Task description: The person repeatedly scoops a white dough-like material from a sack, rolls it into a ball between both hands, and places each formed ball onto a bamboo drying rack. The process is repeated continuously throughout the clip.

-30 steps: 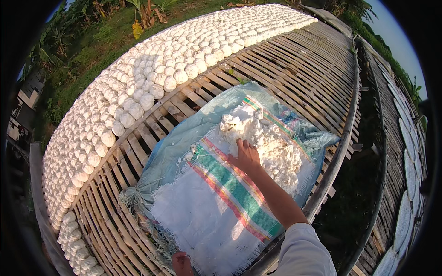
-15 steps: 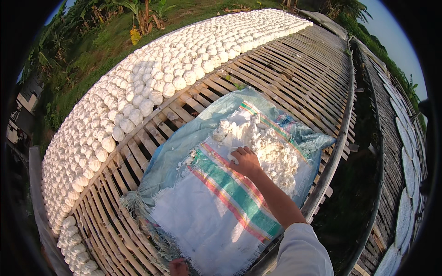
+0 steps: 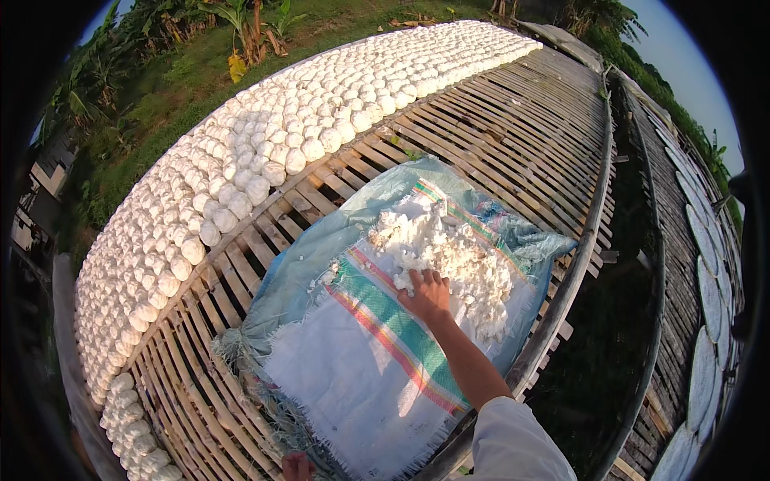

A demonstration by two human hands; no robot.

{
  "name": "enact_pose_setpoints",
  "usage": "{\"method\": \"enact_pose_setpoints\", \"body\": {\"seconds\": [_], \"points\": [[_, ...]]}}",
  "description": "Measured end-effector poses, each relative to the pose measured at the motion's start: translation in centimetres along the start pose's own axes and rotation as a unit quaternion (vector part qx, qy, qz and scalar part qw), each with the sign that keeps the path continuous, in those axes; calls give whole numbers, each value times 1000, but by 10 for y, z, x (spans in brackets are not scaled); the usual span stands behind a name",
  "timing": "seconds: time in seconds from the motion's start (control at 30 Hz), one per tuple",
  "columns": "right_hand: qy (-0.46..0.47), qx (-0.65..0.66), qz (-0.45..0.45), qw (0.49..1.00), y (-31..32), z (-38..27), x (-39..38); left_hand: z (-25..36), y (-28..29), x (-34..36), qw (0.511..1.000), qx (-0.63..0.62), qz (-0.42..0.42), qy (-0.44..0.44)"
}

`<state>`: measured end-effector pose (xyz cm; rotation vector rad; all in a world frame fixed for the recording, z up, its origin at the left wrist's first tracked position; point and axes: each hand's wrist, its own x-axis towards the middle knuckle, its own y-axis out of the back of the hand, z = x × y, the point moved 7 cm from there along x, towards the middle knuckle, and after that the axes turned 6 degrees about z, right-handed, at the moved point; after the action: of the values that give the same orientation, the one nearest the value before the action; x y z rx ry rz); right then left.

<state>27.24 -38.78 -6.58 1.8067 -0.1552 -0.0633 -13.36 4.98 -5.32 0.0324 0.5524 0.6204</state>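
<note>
A heap of white, crumbly, damp-looking mass [image 3: 457, 256] lies on a white woven sack [image 3: 337, 369] with green, pink and yellow stripes. My right hand [image 3: 427, 295] reaches into the heap's near left edge, its fingers curled round a clump of the mass. At the lower edge of the picture, my left hand [image 3: 297, 466] shows only in part, beside the sack's frayed corner. Its fingers are curled in, and whatever they may hold is hidden. Under the striped sack spreads a bluish-green woven sheet [image 3: 297, 280].
Rows of round white lumps [image 3: 241, 172] cover the left part of the bamboo slat rack [image 3: 481, 120]. A bamboo rail [image 3: 589, 240] edges it on the right. Beyond a dark gap stands another rack with flat pale sheets [image 3: 706, 280]. Banana plants [image 3: 249, 28] grow behind.
My right hand has shifted slightly along the edge of the heap, and its fingers have pushed into the white mass. My left hand has moved slightly left at the lower edge.
</note>
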Motion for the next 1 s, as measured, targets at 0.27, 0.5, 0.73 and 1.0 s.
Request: {"method": "enact_pose_setpoints", "body": {"seconds": [0.27,0.5,0.73,1.0], "points": [[35,-43,-48,997,-10,-10,-20,11,-1,-16,999,5,26,-26],[-80,373,122,916,46,53,21,50,-42,-35,980,-164,-75,-82],[-195,834,-73,511,105,-4,-82,91,-167,-65,953,-211,-216,7],[52,665,13,745,170,-112,-312,111,-216,-118,817,-422,-329,215]]}}
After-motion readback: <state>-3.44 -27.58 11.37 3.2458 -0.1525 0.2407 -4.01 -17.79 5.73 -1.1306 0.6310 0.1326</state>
